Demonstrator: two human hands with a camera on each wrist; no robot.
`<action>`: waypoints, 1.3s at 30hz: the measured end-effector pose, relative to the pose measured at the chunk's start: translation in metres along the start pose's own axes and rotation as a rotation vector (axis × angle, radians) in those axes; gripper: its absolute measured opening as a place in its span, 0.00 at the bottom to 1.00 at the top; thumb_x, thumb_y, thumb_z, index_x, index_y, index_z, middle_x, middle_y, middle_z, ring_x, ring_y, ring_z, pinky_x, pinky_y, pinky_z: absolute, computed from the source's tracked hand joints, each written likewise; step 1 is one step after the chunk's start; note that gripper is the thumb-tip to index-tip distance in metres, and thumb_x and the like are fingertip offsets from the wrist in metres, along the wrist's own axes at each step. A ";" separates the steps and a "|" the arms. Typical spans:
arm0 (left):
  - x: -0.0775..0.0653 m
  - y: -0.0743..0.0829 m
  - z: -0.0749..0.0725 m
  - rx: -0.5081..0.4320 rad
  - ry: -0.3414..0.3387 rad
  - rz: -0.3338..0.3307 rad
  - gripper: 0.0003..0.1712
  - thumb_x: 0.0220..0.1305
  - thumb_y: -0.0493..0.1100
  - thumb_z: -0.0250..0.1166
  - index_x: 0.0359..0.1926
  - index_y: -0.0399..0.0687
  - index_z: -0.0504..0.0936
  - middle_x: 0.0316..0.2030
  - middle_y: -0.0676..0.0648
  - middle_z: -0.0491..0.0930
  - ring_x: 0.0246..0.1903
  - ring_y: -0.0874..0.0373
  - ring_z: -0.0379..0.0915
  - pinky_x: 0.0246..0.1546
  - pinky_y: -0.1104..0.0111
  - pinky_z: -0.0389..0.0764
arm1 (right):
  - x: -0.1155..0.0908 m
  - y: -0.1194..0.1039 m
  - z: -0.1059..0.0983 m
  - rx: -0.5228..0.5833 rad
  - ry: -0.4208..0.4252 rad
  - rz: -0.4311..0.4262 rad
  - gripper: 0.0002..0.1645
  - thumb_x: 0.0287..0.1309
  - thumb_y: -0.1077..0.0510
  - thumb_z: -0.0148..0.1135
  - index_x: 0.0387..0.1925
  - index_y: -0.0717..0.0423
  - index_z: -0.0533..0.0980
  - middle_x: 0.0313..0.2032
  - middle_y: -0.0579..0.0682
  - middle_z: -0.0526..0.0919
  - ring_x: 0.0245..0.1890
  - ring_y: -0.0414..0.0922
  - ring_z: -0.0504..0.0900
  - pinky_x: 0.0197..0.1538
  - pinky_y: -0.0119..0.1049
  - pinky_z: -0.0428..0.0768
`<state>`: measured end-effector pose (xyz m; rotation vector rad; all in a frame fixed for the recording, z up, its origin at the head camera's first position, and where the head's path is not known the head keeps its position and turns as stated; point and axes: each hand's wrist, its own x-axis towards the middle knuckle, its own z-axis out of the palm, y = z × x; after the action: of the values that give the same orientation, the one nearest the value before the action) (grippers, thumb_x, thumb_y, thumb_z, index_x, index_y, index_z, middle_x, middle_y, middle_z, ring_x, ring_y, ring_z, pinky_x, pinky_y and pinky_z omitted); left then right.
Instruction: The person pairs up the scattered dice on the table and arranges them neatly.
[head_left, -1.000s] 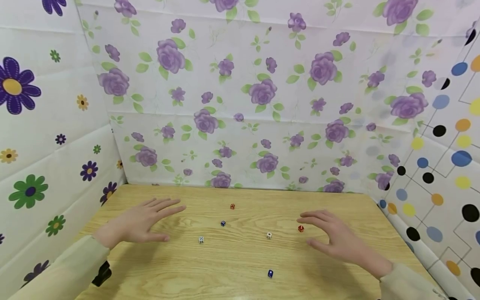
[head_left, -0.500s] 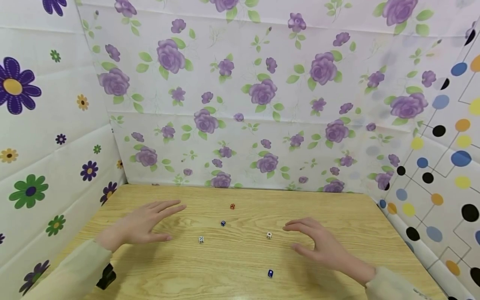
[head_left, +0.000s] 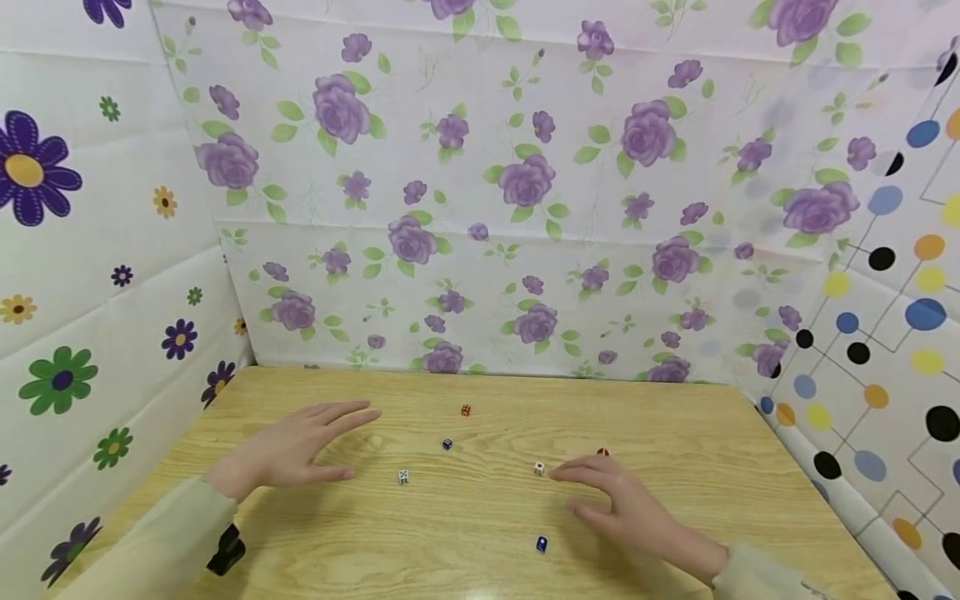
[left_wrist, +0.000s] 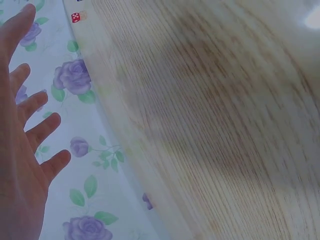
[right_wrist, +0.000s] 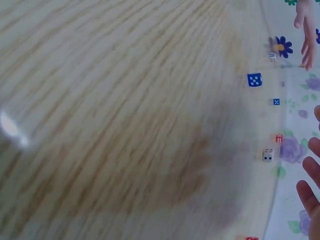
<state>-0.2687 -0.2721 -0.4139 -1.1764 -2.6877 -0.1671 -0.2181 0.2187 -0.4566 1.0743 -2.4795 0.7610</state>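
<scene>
My left hand (head_left: 292, 446) hovers over the left part of the wooden table, fingers extended and holding nothing. My right hand (head_left: 626, 508) is above the right part, fingers loosely bent and nothing in them. Its fingertips come close to a white die (head_left: 539, 469), and a red die (head_left: 603, 452) shows partly behind its knuckles. In front of it lies a blue die (head_left: 542, 544). Between the hands sit another white die (head_left: 403, 477), a second blue die (head_left: 447, 444) and, farther back, a second red die (head_left: 466, 410).
The wooden table (head_left: 375, 542) ends at a back wall of purple-flowered cloth (head_left: 525, 250). Flower-printed cloth (head_left: 112, 292) stands along the left, dotted cloth (head_left: 892, 375) along the right. A black strap piece (head_left: 227, 550) hangs under the left sleeve.
My right hand has moved left, away from the right red die, which it covered half a second ago, and toward the white die. My left hand has shifted slightly right. The dice stay put.
</scene>
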 end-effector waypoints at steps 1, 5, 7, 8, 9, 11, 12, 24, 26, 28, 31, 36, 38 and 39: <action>0.001 0.000 0.001 -0.004 0.000 0.001 0.46 0.62 0.60 0.67 0.76 0.58 0.57 0.74 0.45 0.61 0.68 0.43 0.66 0.62 0.44 0.71 | 0.000 0.000 0.001 0.006 -0.004 -0.006 0.26 0.54 0.60 0.72 0.56 0.44 0.79 0.54 0.40 0.83 0.55 0.41 0.81 0.54 0.48 0.81; 0.004 0.003 0.005 -0.027 0.004 0.001 0.46 0.61 0.60 0.67 0.76 0.58 0.58 0.74 0.45 0.61 0.68 0.43 0.66 0.62 0.43 0.71 | 0.000 -0.002 0.007 0.012 -0.025 -0.018 0.26 0.55 0.60 0.72 0.56 0.43 0.80 0.54 0.39 0.83 0.54 0.41 0.80 0.53 0.45 0.81; 0.005 0.004 0.006 -0.032 0.006 -0.002 0.46 0.62 0.60 0.67 0.76 0.57 0.58 0.74 0.45 0.62 0.68 0.43 0.66 0.61 0.43 0.71 | 0.000 -0.003 0.010 0.015 -0.034 -0.023 0.25 0.55 0.60 0.71 0.56 0.42 0.80 0.53 0.38 0.83 0.54 0.41 0.80 0.53 0.45 0.81; 0.006 0.005 0.006 -0.038 0.008 -0.004 0.46 0.61 0.59 0.67 0.76 0.57 0.58 0.73 0.45 0.62 0.67 0.43 0.66 0.61 0.43 0.71 | 0.000 -0.004 0.011 0.017 -0.036 -0.027 0.25 0.55 0.59 0.71 0.55 0.42 0.80 0.53 0.37 0.83 0.53 0.41 0.80 0.53 0.44 0.81; 0.007 0.005 0.007 -0.043 0.007 -0.008 0.46 0.61 0.59 0.67 0.76 0.57 0.58 0.74 0.46 0.62 0.68 0.43 0.66 0.61 0.43 0.70 | 0.000 -0.004 0.013 0.019 -0.039 -0.033 0.25 0.55 0.59 0.72 0.55 0.42 0.80 0.53 0.38 0.83 0.53 0.41 0.80 0.53 0.43 0.81; 0.008 0.007 0.007 -0.046 0.005 -0.010 0.46 0.62 0.60 0.67 0.76 0.58 0.58 0.74 0.46 0.62 0.68 0.43 0.66 0.62 0.43 0.70 | -0.001 -0.005 0.015 0.029 -0.044 -0.046 0.25 0.54 0.59 0.72 0.55 0.43 0.80 0.52 0.38 0.84 0.52 0.41 0.81 0.53 0.42 0.81; 0.008 0.007 0.007 -0.046 0.005 -0.009 0.46 0.62 0.60 0.67 0.76 0.58 0.58 0.73 0.46 0.62 0.68 0.43 0.66 0.62 0.43 0.71 | -0.002 -0.006 0.016 0.033 -0.048 -0.051 0.25 0.54 0.59 0.72 0.55 0.43 0.80 0.52 0.39 0.84 0.52 0.41 0.81 0.53 0.42 0.81; 0.016 0.013 0.013 -0.060 -0.005 0.001 0.46 0.62 0.60 0.66 0.76 0.57 0.58 0.74 0.45 0.61 0.69 0.42 0.65 0.61 0.42 0.71 | -0.010 -0.005 0.028 0.172 -0.191 0.009 0.18 0.64 0.52 0.65 0.55 0.40 0.80 0.54 0.40 0.83 0.54 0.41 0.80 0.55 0.39 0.81; 0.016 0.014 0.015 -0.064 -0.008 0.000 0.46 0.62 0.60 0.66 0.76 0.57 0.58 0.74 0.45 0.62 0.69 0.43 0.65 0.61 0.43 0.71 | -0.011 -0.005 0.030 0.188 -0.204 0.008 0.18 0.64 0.51 0.64 0.55 0.40 0.80 0.54 0.41 0.83 0.54 0.41 0.80 0.55 0.39 0.80; 0.017 0.014 0.016 -0.068 -0.009 0.001 0.46 0.62 0.60 0.66 0.76 0.57 0.58 0.74 0.46 0.62 0.69 0.43 0.65 0.61 0.43 0.71 | -0.012 -0.004 0.030 0.197 -0.218 0.016 0.18 0.64 0.50 0.64 0.55 0.40 0.80 0.54 0.40 0.82 0.54 0.41 0.80 0.56 0.38 0.80; 0.017 0.015 0.017 -0.068 -0.011 -0.002 0.45 0.62 0.60 0.66 0.76 0.57 0.59 0.74 0.46 0.62 0.69 0.44 0.65 0.62 0.44 0.71 | -0.013 -0.003 0.031 0.210 -0.243 0.035 0.16 0.65 0.48 0.63 0.54 0.38 0.80 0.54 0.38 0.82 0.54 0.38 0.79 0.55 0.37 0.80; 0.019 0.015 0.018 -0.059 -0.017 -0.013 0.45 0.63 0.61 0.65 0.76 0.56 0.58 0.74 0.46 0.62 0.69 0.44 0.64 0.63 0.44 0.70 | -0.013 -0.001 0.032 0.238 -0.263 0.043 0.14 0.65 0.48 0.63 0.51 0.36 0.81 0.51 0.34 0.82 0.52 0.34 0.79 0.54 0.35 0.80; 0.019 0.015 0.019 -0.060 -0.018 -0.019 0.44 0.64 0.61 0.64 0.76 0.56 0.59 0.74 0.46 0.62 0.69 0.44 0.64 0.63 0.44 0.70 | -0.012 0.000 0.032 0.247 -0.258 0.037 0.13 0.65 0.49 0.63 0.50 0.36 0.81 0.50 0.34 0.82 0.50 0.34 0.79 0.53 0.35 0.80; 0.020 0.015 0.019 -0.058 -0.019 -0.023 0.44 0.64 0.61 0.64 0.76 0.57 0.59 0.74 0.46 0.62 0.69 0.44 0.64 0.63 0.44 0.70 | -0.012 0.000 0.032 0.249 -0.256 0.034 0.13 0.65 0.49 0.63 0.50 0.36 0.81 0.50 0.33 0.82 0.50 0.34 0.78 0.52 0.34 0.80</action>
<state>-0.2736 -0.2448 -0.4275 -1.1698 -2.7306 -0.2406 -0.2129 0.2068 -0.4887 1.2895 -2.6722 1.0217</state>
